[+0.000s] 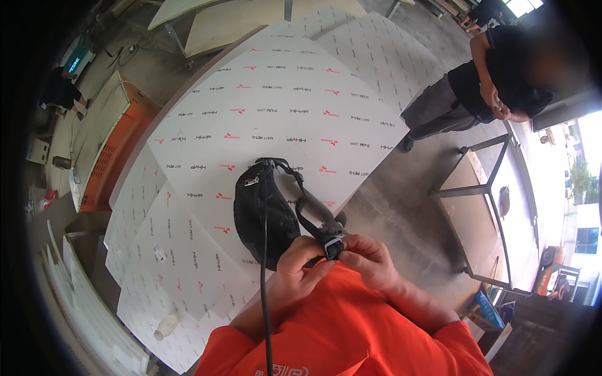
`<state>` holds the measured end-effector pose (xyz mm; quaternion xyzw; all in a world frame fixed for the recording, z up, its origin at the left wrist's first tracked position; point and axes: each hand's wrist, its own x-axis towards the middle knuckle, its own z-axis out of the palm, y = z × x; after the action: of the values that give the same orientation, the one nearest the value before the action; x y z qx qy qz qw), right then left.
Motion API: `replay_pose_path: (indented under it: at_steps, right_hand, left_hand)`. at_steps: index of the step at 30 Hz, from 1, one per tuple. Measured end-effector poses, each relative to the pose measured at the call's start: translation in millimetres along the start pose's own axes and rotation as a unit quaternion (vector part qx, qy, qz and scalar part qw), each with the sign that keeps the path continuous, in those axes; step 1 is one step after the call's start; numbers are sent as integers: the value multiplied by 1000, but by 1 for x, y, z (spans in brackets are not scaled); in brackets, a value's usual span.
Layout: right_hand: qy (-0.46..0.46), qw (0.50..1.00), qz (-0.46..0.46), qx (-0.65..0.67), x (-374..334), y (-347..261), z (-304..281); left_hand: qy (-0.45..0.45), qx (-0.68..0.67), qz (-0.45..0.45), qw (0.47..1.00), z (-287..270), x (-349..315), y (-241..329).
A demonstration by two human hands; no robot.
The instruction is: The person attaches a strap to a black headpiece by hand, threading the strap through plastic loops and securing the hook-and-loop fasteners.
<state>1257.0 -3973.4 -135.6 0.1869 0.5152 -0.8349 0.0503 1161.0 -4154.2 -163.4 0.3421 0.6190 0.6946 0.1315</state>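
Observation:
A black waist bag with a zip lies on the white printed sheets, close in front of me. Its dark strap loops from the bag's top round to my hands. At the strap's end is a grey-rimmed buckle, held between both hands in front of my orange shirt. My left hand is closed round the buckle's left side, thumb against it. My right hand pinches its right side between thumb and fingers. A thin black cord hangs down across the view, in front of the bag and my left wrist.
Large white sheets lie stacked in front of me, with a clear plastic bottle at near left. A person in dark clothes stands at far right, beside a metal frame. An orange machine stands on the left.

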Motion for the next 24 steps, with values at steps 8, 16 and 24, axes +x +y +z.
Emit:
replay_pose_path:
  at_steps: [8, 16, 24]
  right_hand:
    - [-81, 993, 54, 72, 3, -4, -8]
    - [-5, 978, 38, 205, 7, -3, 0]
    - [3, 992, -10, 129, 21, -18, -18]
  left_hand:
    - [5, 60, 83, 995, -3, 16, 7]
    - [54, 168, 142, 974, 14, 15, 2]
    - [-118, 99, -53, 987, -16, -9, -6]
